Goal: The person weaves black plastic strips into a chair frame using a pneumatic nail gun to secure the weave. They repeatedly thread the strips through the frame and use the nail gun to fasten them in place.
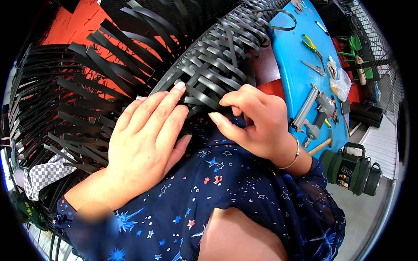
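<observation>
A long piece of weaving made of flat black strips (209, 71) runs from my lap up toward the upper right, its strips crossing over and under each other along a dark frame edge. My left hand (146, 124) lies flat with its fingers stretched out, the fingertips resting on the lower left border of the weave. By the lower right end of the weave is my right hand (257, 119). Its thumb and index finger are apart, with the index tip at a looped strip; the other fingers curl in, partly hidden. Loose strip ends (104, 56) fan out to the left.
At the right, a blue table (291, 52) carries yellow-handled pliers (310, 44), a grey air stapler (320, 108), a wooden-handled hammer (320, 145) and a clear plastic bag (342, 85). A dark green flask (350, 169) stands below. More black woven work (43, 100) is at the left.
</observation>
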Motion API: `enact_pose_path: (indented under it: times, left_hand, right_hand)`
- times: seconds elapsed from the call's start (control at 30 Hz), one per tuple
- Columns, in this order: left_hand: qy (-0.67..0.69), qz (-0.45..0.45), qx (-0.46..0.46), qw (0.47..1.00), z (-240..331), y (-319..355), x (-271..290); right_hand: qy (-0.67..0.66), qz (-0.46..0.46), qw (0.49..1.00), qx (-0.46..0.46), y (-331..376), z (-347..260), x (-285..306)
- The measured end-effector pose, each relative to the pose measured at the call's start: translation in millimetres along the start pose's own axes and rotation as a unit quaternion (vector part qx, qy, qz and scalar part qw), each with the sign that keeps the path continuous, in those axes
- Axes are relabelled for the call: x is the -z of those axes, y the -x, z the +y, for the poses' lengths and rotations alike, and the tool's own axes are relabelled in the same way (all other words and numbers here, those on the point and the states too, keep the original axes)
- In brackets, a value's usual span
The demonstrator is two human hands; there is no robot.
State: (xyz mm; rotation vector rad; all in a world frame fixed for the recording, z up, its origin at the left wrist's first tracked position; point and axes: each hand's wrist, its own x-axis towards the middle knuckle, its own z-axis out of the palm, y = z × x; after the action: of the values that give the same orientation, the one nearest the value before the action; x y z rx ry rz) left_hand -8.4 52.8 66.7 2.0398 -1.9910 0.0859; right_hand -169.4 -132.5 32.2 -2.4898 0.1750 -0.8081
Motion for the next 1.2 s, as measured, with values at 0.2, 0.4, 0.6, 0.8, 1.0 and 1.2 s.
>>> enact_pose_path:
  times: [0.2, 0.4, 0.6, 0.8, 1.0, 1.2]
  left_hand:
    - [-0.008, -0.003, 0.003, 1.0, 2, 0, 2]
    - [-0.018, -0.015, 0.007, 1.0, 6, 2, 6]
    - [-0.024, 0.004, 0.003, 1.0, 4, 0, 3]
    - [-0.004, 0.006, -0.001, 1.0, 0, -1, 1]
    - [0.01, -0.01, -0.003, 1.0, -4, -5, 3]
    - [0.012, -0.009, -0.008, 1.0, -8, -11, 2]
  right_hand:
    - [0.0, 0.023, 1.0, 0.01, -3, 5, -9]
    - [0.058, 0.017, 0.998, -0.014, -1, -2, -8]
    - [0.051, 0.05, 0.997, 0.012, -5, -4, -11]
    - [0.052, 0.059, 0.997, -0.015, -8, -6, -13]
    - [0.054, 0.042, 0.997, -0.02, -11, -9, -10]
    - [0.048, 0.03, 0.998, -0.023, -12, -6, -9]
